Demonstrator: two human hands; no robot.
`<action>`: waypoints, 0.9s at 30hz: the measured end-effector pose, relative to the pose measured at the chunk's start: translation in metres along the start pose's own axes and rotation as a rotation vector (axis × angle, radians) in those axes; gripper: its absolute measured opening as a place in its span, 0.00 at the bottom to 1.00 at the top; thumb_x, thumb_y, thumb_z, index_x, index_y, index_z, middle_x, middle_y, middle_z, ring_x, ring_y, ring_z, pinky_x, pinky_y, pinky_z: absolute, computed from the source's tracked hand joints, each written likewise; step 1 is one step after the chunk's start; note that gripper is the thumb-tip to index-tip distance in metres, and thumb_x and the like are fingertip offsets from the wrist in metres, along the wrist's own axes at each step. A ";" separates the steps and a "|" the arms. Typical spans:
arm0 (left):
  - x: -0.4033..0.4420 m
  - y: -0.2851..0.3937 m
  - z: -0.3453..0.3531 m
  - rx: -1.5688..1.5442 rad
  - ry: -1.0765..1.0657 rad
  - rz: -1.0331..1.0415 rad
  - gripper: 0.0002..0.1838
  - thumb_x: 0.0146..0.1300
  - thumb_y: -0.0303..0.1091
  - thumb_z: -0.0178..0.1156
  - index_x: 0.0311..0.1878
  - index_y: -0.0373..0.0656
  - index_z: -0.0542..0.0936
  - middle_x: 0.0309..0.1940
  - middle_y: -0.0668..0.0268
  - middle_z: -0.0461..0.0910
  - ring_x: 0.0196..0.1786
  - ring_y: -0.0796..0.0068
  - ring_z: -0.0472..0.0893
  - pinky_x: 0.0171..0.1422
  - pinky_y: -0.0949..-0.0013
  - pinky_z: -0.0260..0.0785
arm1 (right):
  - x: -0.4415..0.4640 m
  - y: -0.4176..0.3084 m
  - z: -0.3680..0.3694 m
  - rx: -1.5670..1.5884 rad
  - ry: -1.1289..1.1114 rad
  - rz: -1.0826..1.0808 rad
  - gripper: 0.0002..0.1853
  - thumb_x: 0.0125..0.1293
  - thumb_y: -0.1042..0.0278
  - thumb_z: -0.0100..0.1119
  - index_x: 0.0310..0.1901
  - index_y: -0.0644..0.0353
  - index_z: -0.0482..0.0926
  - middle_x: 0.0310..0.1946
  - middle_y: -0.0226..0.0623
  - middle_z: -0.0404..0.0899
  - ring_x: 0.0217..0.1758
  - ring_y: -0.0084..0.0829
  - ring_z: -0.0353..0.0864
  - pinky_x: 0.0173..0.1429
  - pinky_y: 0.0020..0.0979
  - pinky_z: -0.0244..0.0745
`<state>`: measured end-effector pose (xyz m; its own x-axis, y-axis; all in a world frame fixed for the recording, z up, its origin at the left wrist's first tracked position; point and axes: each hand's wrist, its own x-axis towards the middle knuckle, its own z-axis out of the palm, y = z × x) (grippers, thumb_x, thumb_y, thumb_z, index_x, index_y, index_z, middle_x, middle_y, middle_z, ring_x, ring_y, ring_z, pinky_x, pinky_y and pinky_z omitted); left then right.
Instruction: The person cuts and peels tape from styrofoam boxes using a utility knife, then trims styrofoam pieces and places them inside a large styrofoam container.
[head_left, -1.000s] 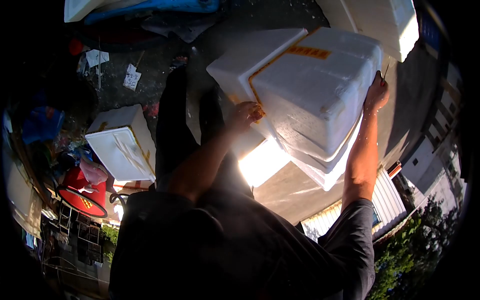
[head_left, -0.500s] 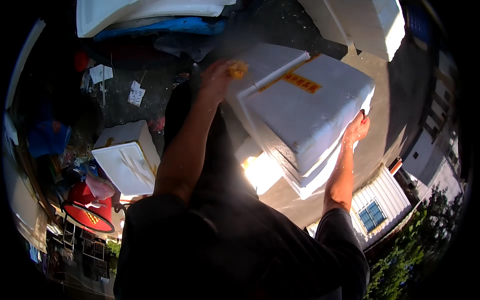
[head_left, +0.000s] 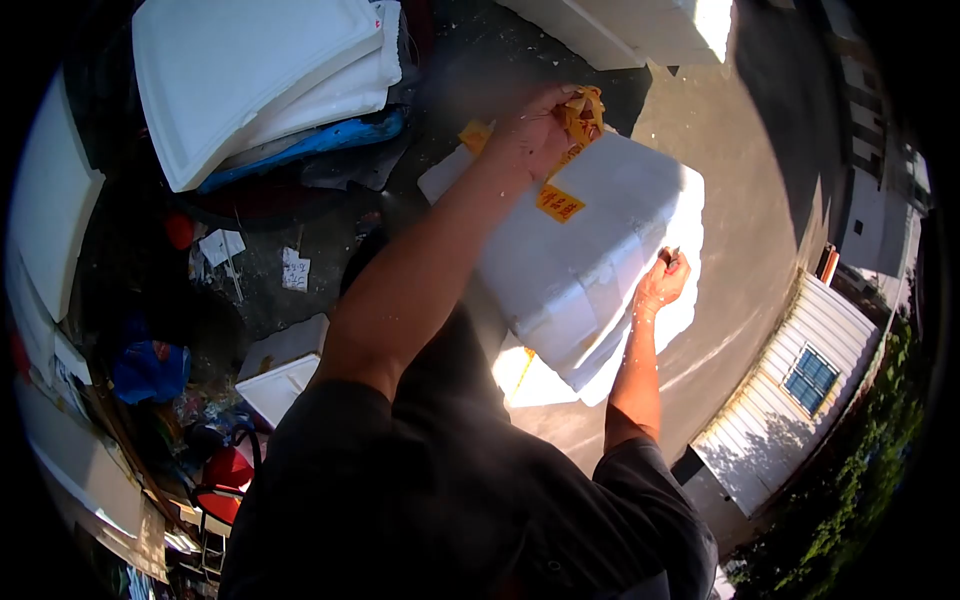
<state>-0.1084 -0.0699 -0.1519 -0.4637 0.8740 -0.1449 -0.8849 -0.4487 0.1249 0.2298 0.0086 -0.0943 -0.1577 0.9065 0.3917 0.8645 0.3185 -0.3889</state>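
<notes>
Gripping a crumpled wad of orange-yellow tape (head_left: 584,112), the left hand (head_left: 538,135) is raised over the far edge of a white foam box (head_left: 600,235), its fingers bunched around the strips. A tail of this tape hangs toward a printed orange strip (head_left: 559,203) on the box's upper face; whether the two join is hard to tell. Another piece of the same colour shows just beyond the left wrist. The right hand (head_left: 662,283) is closed, with a small dark object (head_left: 672,257) between its fingers, too small to identify, and lies against the sunlit right side of the box as seen from above. The box sits directly in front of the person's dark-clothed legs, between the two forearms, at a slant to the view. Its lower edge meets a brightly lit white surface (head_left: 545,385). Ahead on the left, white foam slabs (head_left: 250,80) lie stacked over a blue item (head_left: 310,150). Nearer on that side are a scrap of paper with writing (head_left: 295,270), a second foam box (head_left: 285,385) and a blue plastic bag (head_left: 150,370). Another large white box (head_left: 640,30) stands ahead, well apart from both hands.
</notes>
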 end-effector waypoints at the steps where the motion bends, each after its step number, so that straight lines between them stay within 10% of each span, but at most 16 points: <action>1: 0.001 0.008 0.037 -0.196 0.082 -0.153 0.09 0.66 0.32 0.64 0.46 0.41 0.79 0.45 0.60 0.80 0.51 0.62 0.79 0.53 0.52 0.76 | -0.005 -0.006 -0.004 0.005 -0.021 0.032 0.11 0.64 0.68 0.65 0.46 0.63 0.80 0.42 0.41 0.78 0.42 0.42 0.79 0.49 0.38 0.74; 7: 0.045 0.031 0.120 0.148 -0.228 0.138 0.09 0.68 0.33 0.59 0.45 0.39 0.80 0.45 0.59 0.80 0.50 0.63 0.79 0.58 0.50 0.74 | -0.027 0.016 -0.034 0.029 -0.061 -0.066 0.13 0.61 0.71 0.67 0.46 0.63 0.80 0.42 0.45 0.79 0.43 0.46 0.80 0.49 0.41 0.74; 12: 0.047 0.055 0.190 -0.077 -0.197 0.064 0.11 0.70 0.34 0.57 0.48 0.38 0.80 0.50 0.56 0.82 0.58 0.54 0.79 0.65 0.39 0.69 | -0.053 0.024 -0.074 -0.047 -0.087 -0.199 0.16 0.63 0.79 0.62 0.52 0.65 0.77 0.40 0.39 0.73 0.39 0.31 0.74 0.46 0.29 0.77; 21: 0.072 0.043 0.289 -0.091 -0.207 -0.274 0.11 0.72 0.34 0.54 0.48 0.37 0.80 0.50 0.55 0.82 0.59 0.51 0.78 0.69 0.43 0.70 | -0.020 -0.009 -0.143 0.082 -0.429 0.532 0.32 0.73 0.57 0.55 0.75 0.56 0.63 0.21 0.31 0.69 0.25 0.25 0.67 0.36 0.30 0.70; 27: 0.106 0.044 0.283 -0.034 -0.232 -0.349 0.09 0.70 0.32 0.56 0.47 0.38 0.80 0.51 0.55 0.81 0.59 0.51 0.78 0.68 0.39 0.70 | -0.091 0.004 -0.107 -0.022 -0.316 0.309 0.32 0.69 0.57 0.61 0.74 0.48 0.66 0.51 0.51 0.84 0.46 0.45 0.85 0.55 0.37 0.77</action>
<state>-0.1838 0.0555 0.1156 -0.1171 0.9918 0.0520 -0.9899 -0.1208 0.0748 0.2984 -0.1021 -0.0425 -0.0254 0.9996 -0.0156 0.9033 0.0162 -0.4287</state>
